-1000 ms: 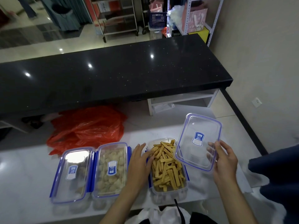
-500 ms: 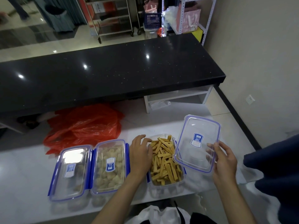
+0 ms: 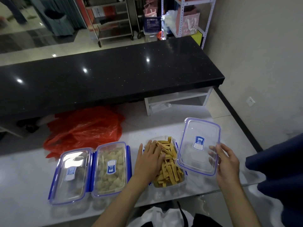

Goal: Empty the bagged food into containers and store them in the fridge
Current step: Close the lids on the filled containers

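Three clear containers stand in a row on the white marble counter. The open container on the right holds yellow food sticks. My left hand lies flat on the sticks with straight fingers, pressing them down. My right hand grips a clear blue-rimmed lid, tilted just right of that container. Two lidded containers sit to the left: one with pale lumps of food, one whose contents are hard to make out.
A crumpled red plastic bag lies behind the lidded containers. A black countertop runs across beyond. A white bag sits below the counter's front edge. Dark blue cloth lies at the right.
My left hand has slid from the container's left edge onto the sticks and flattened on them. The lid in my right hand stays about where it was.
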A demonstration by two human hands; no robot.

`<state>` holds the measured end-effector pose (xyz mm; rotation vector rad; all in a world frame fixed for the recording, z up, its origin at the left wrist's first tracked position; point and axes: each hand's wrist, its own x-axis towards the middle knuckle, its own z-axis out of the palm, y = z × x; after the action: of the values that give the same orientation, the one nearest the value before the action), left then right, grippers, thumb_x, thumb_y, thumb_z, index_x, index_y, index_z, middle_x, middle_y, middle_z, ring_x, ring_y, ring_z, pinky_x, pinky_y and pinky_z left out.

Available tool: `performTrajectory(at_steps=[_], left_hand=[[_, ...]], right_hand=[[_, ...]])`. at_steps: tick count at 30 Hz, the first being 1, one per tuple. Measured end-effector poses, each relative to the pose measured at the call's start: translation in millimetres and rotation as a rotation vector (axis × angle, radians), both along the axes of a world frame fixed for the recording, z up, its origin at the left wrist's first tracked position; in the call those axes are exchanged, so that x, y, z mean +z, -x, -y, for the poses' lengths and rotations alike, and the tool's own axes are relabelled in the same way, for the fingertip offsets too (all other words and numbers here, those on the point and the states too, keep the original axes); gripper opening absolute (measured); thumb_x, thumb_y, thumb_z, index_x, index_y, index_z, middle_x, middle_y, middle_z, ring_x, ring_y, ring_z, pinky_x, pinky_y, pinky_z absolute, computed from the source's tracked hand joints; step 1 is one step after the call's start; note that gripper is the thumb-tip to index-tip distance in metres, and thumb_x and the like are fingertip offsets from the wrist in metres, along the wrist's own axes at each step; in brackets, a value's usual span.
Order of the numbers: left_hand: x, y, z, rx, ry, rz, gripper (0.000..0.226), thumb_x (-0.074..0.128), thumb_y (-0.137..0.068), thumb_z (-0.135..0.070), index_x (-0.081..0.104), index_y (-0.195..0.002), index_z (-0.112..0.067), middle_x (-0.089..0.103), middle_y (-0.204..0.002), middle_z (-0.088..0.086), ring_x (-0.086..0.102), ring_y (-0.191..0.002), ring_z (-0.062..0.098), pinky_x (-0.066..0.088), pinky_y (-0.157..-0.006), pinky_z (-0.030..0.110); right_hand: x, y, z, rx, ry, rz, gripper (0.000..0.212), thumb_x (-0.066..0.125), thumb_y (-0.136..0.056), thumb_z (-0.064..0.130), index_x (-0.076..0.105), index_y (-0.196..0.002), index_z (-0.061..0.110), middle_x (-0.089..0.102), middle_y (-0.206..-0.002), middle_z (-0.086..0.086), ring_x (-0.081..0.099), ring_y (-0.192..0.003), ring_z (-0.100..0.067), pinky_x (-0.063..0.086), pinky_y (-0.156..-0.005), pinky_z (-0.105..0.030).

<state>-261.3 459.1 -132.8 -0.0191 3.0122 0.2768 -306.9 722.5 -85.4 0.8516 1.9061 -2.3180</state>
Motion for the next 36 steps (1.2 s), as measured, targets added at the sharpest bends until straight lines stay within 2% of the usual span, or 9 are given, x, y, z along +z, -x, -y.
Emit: performTrajectory(at_steps=[2, 5, 9, 15, 20, 23, 28, 32, 36], left_hand=[[0, -6, -3, -0.018, -0.04, -0.025, 0.065, 0.004, -0.106, -0.056, 0.022, -0.163, -0.029, 0.015, -0.173, -0.001, 0.002, -0.161, 0.019, -0.005, -0.129, 0.048], [-3, -22, -12, -0.141, -0.048, -0.02, 0.059, 0.009, -0.108, -0.059, 0.007, -0.164, -0.04, -0.001, -0.174, -0.006, -0.013, -0.159, 0.015, -0.008, -0.128, 0.052], [-12, -33, -23, -0.119, -0.083, 0.017, 0.064, 0.009, -0.105, -0.069, -0.006, -0.162, -0.044, -0.014, -0.173, -0.008, -0.024, -0.157, 0.015, -0.012, -0.125, 0.057], [-7, -23, -19, 0.008, -0.244, 0.093, 0.066, 0.025, -0.105, -0.062, 0.006, -0.164, -0.039, -0.01, -0.173, -0.01, -0.018, -0.158, 0.013, -0.008, -0.128, 0.054], [-7, -30, -8, 0.038, -0.407, -0.009, 0.061, 0.04, -0.101, -0.048, 0.025, -0.16, -0.039, 0.009, -0.172, -0.014, -0.003, -0.158, 0.006, 0.003, -0.129, 0.051], [-10, -41, -3, 0.04, -0.446, -0.065, 0.057, 0.043, -0.104, -0.052, 0.033, -0.158, -0.037, 0.016, -0.17, -0.017, 0.001, -0.157, 0.0, 0.008, -0.129, 0.048], [-9, -58, 1, -0.048, -0.428, -0.07, 0.054, 0.042, -0.104, -0.063, 0.038, -0.154, -0.044, 0.019, -0.169, -0.02, 0.004, -0.156, -0.002, 0.011, -0.13, 0.046], [-10, -63, -4, -0.148, -0.323, -0.052, 0.054, 0.031, -0.108, -0.06, 0.024, -0.16, -0.045, 0.01, -0.172, -0.018, -0.004, -0.158, 0.002, 0.005, -0.13, 0.051], [-12, -63, -14, -0.213, -0.194, -0.054, 0.058, 0.026, -0.109, -0.061, 0.019, -0.162, -0.042, 0.003, -0.173, -0.015, -0.008, -0.159, 0.009, -0.004, -0.126, 0.056]], right_hand=[[-1, 0, 2, 0.007, 0.0, 0.003, 0.024, 0.063, -0.1, 0.027, 0.065, -0.123, 0.02, 0.077, -0.104, -0.006, 0.073, -0.099, -0.026, 0.058, -0.078, -0.037], [0, -1, 6, 0.03, 0.003, 0.006, 0.026, 0.062, -0.1, 0.028, 0.065, -0.125, 0.02, 0.077, -0.107, -0.006, 0.073, -0.1, -0.026, 0.058, -0.079, -0.037], [-2, -1, 8, 0.03, 0.017, -0.003, 0.024, 0.062, -0.101, 0.027, 0.065, -0.124, 0.02, 0.077, -0.105, -0.006, 0.073, -0.099, -0.026, 0.057, -0.078, -0.037], [-6, -5, 10, 0.022, 0.032, 0.019, 0.011, 0.065, -0.099, 0.026, 0.069, -0.11, 0.027, 0.078, -0.101, -0.006, 0.074, -0.092, -0.025, 0.055, -0.073, -0.034], [-10, -15, 3, -0.003, 0.026, 0.023, 0.02, 0.065, -0.1, 0.026, 0.068, -0.119, 0.02, 0.078, -0.101, -0.006, 0.074, -0.094, -0.025, 0.056, -0.075, -0.035], [-11, -19, 2, -0.021, 0.029, 0.024, 0.026, 0.064, -0.1, 0.025, 0.066, -0.124, 0.016, 0.077, -0.102, -0.007, 0.073, -0.093, -0.025, 0.056, -0.076, -0.035], [-14, -21, 3, -0.02, 0.023, 0.036, 0.027, 0.065, -0.099, 0.025, 0.067, -0.124, 0.015, 0.078, -0.098, -0.004, 0.074, -0.093, -0.025, 0.057, -0.076, -0.035], [-13, -19, 4, -0.027, 0.033, 0.039, 0.016, 0.066, -0.099, 0.024, 0.068, -0.115, 0.021, 0.078, -0.098, -0.007, 0.073, -0.089, -0.023, 0.056, -0.074, -0.034], [-12, -17, 5, -0.029, 0.025, 0.037, 0.026, 0.066, -0.099, 0.025, 0.066, -0.123, 0.017, 0.079, -0.094, -0.002, 0.074, -0.092, -0.024, 0.057, -0.077, -0.036]])
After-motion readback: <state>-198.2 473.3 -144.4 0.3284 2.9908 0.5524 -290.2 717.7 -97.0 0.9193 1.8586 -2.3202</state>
